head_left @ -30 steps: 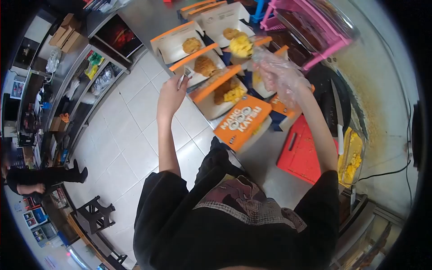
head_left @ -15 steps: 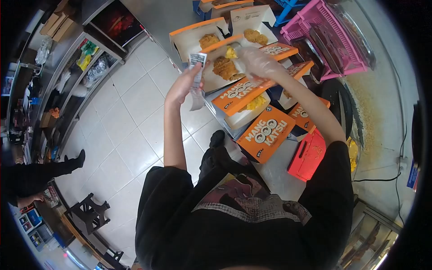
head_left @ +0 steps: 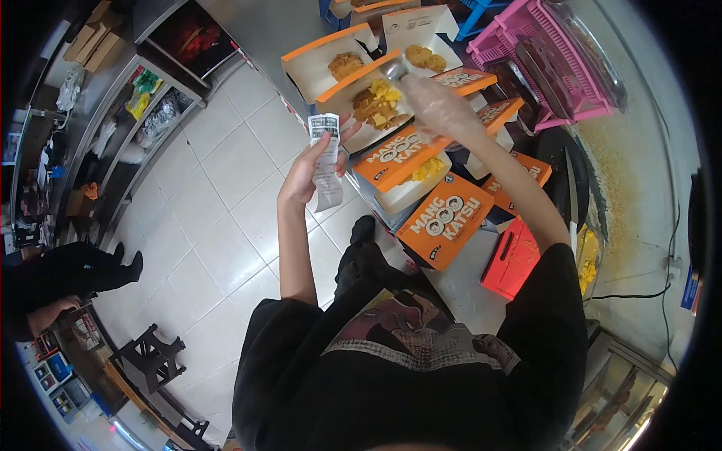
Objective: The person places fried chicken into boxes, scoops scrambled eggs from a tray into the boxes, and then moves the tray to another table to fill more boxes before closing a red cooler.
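My left hand (head_left: 310,167) pinches a printed paper receipt (head_left: 326,161) upright beside the counter edge. My right hand (head_left: 444,109), in a clear plastic glove, grips a metal spoon (head_left: 393,71); only the rounded end shows. The spoon is over an open orange and white box. Inside that box, yellow cubes (head_left: 385,95) lie on a browned fried cutlet (head_left: 364,102). Below my right hand is an orange box lid printed "MANG KATSU" (head_left: 398,161), and yellow pieces (head_left: 427,171) show in the box under it.
Two open boxes with fried pieces (head_left: 346,66) (head_left: 425,58) stand behind. A pink basket (head_left: 602,105) holds dark trays. A red box (head_left: 511,259), a knife (head_left: 571,188) and a tub with yellow pieces (head_left: 589,263) sit at right. A person's dark-clothed legs (head_left: 75,274) and a stool (head_left: 150,357) are at left.
Yellow cubes that were on the spoon now lie on the cutlet. My right hand has shifted slightly, the spoon tipped up. My left hand has moved slightly down and right with the receipt.
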The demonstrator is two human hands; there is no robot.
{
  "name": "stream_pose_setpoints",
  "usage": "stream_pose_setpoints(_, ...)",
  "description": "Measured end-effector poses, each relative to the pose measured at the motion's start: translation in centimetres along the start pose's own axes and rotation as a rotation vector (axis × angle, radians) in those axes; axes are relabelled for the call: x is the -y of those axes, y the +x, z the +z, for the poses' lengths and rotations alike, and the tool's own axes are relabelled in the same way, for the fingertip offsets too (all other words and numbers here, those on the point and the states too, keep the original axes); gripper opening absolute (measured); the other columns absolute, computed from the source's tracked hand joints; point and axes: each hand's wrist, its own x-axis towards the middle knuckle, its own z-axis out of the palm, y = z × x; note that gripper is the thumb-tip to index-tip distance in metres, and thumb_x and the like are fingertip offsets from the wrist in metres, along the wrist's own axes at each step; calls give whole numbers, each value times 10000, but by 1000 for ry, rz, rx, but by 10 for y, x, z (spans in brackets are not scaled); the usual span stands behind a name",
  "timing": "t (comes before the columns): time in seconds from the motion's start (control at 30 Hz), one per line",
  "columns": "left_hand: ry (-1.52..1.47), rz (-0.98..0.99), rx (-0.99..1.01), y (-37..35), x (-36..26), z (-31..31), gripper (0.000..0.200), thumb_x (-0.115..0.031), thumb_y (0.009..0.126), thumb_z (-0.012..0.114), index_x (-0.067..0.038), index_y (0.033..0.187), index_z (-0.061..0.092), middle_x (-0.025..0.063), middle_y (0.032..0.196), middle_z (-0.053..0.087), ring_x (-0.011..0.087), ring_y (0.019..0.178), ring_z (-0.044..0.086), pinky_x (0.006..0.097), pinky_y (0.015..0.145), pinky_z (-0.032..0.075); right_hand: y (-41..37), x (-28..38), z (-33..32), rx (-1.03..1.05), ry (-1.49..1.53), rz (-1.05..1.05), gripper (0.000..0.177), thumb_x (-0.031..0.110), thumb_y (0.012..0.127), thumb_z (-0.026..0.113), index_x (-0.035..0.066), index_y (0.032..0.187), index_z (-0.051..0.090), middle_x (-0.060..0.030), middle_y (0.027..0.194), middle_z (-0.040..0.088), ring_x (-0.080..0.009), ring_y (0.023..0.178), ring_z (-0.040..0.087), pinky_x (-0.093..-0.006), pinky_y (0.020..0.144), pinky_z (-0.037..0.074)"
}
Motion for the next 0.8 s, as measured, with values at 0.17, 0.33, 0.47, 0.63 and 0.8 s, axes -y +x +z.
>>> stream_pose_setpoints(0.17,-185,40,103,-13,8,-4,516,-328,919,344,-56,1345,242,176,1275,429,66,515,357,216,540,395,-53,-16,-24,-164,344,-177,286,78,728,576,8,1000,521,-106,769,575,-247,712,578,-294,578,473)
stream_pose_setpoints(0.33,236,4,-505,-31,82,-57,517,-438,894,379,-35,1217,358,150,1141,501,95,543,418,249,555,421,-158,-12,-54,-117,1677,530,212,146,840,506,65,1032,545,77,631,377,8,497,269,-143,401,201)
stream_pose_setpoints(0.47,314,-203,-447,-45,178,-47,557,-524,855,410,-29,1110,421,93,919,530,142,610,490,297,573,455,-265,-40,-60,-394,1787,640,151,166,862,478,59,962,515,80,570,310,-12,414,250,-169,341,200)
stream_pose_setpoints(0.63,106,-270,-332,-66,216,-7,432,-448,896,385,-55,1051,476,43,845,520,141,642,503,287,575,453,-440,-90,-55,-831,1671,819,179,167,866,469,42,992,496,68,578,322,-16,428,281,-169,356,234)
stream_pose_setpoints(0.8,254,-407,-326,-102,194,21,419,-437,889,394,-107,1142,450,101,1058,558,136,593,487,250,530,423,-612,-145,-31,-1115,1461,1069,208,165,866,470,26,1003,542,66,598,355,-30,467,329,-178,387,253)
